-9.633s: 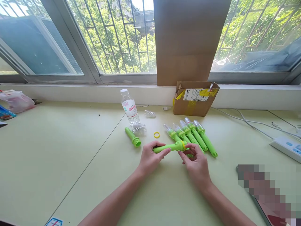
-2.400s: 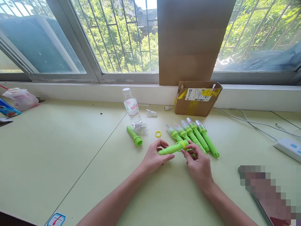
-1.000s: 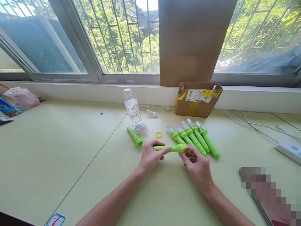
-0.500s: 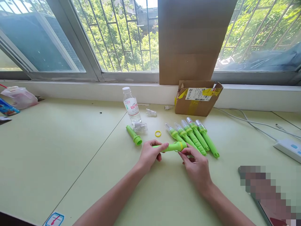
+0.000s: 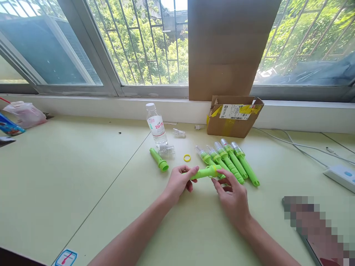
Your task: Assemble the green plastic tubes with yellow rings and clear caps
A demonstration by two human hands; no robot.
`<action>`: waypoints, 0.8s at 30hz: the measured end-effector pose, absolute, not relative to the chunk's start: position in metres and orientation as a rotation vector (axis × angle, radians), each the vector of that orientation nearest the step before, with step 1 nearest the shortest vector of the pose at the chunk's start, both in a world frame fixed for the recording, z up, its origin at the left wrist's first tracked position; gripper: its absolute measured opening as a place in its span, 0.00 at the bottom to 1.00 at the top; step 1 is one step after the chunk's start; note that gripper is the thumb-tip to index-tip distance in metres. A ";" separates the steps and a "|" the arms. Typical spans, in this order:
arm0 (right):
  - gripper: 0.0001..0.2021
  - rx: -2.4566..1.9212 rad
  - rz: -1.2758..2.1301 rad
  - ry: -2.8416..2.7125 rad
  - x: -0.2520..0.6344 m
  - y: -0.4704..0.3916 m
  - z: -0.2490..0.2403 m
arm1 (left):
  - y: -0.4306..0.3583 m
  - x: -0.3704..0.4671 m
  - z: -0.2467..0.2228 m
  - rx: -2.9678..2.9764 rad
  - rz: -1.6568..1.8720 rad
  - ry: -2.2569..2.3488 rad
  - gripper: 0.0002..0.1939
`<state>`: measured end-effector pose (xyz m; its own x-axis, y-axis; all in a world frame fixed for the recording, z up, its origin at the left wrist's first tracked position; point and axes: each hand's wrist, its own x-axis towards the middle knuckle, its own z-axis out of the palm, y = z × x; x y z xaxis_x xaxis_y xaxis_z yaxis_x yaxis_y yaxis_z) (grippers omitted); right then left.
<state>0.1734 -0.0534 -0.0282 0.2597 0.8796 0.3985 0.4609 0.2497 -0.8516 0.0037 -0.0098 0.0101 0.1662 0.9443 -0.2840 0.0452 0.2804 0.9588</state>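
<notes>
A green plastic tube [image 5: 203, 173] with a threaded end lies across my left hand [image 5: 179, 183], which is closed around its plain end. A yellow ring sits around the tube by the threads. My right hand [image 5: 232, 190] is at the threaded end, index finger on top by the ring and thumb just below. A second green tube [image 5: 159, 160], also threaded, lies on the table to the left. Beyond my hands lies a loose yellow ring [image 5: 187, 158]. Several green sticks with clear caps [image 5: 232, 161] lie side by side behind my right hand.
A water bottle [image 5: 156, 125] stands behind the loose tube, with clear plastic caps [image 5: 166, 149] beside it. An opened cardboard box [image 5: 234, 118] is against the sill. At right are a power strip [image 5: 340, 176] and a phone [image 5: 313, 229]; a plastic bag [image 5: 26, 114] is far left.
My right index finger has extended over the threaded end near the yellow ring, and the right thumb has shifted slightly. My left hand keeps its hold on the tube.
</notes>
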 end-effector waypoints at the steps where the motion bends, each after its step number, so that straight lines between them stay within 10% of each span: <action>1: 0.11 -1.378 0.456 -1.363 0.174 -0.053 -0.028 | -0.010 0.004 0.010 1.106 0.867 1.212 0.22; 24: 0.22 -1.302 0.394 -1.399 0.175 -0.055 -0.027 | -0.023 0.009 0.003 2.117 0.744 1.305 0.10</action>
